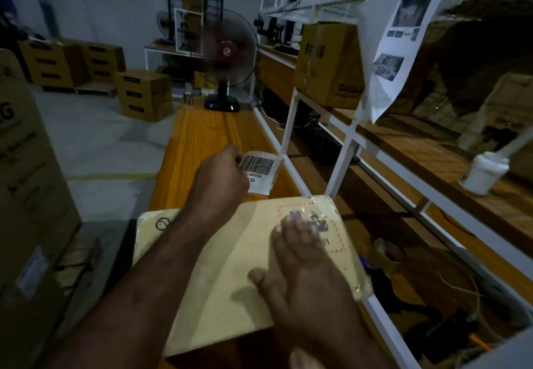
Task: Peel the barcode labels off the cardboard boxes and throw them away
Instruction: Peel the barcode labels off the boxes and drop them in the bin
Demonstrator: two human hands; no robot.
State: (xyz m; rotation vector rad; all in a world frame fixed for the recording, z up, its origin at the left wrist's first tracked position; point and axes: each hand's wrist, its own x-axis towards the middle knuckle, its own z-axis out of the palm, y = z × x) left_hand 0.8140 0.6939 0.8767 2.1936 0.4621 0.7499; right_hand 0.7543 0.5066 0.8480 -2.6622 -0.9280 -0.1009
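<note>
A pale cardboard box [219, 276] lies flat on the orange wooden table in front of me. My left hand [219, 178] holds a white barcode label [259, 168] by its left edge, lifted off the box and hanging above the table beyond the box's far edge. My right hand [300, 270] presses flat on the box top, fingers spread, fingertips inside a red dashed rectangle [331, 224] with torn label remains.
A white metal shelf frame [343, 149] runs along the right, with a brown box [328, 65], a white bottle [484, 172] and a tape roll [388, 256] on its shelves. A running fan [225, 60] stands at the table's far end. Large cartons [26, 195] stand at left.
</note>
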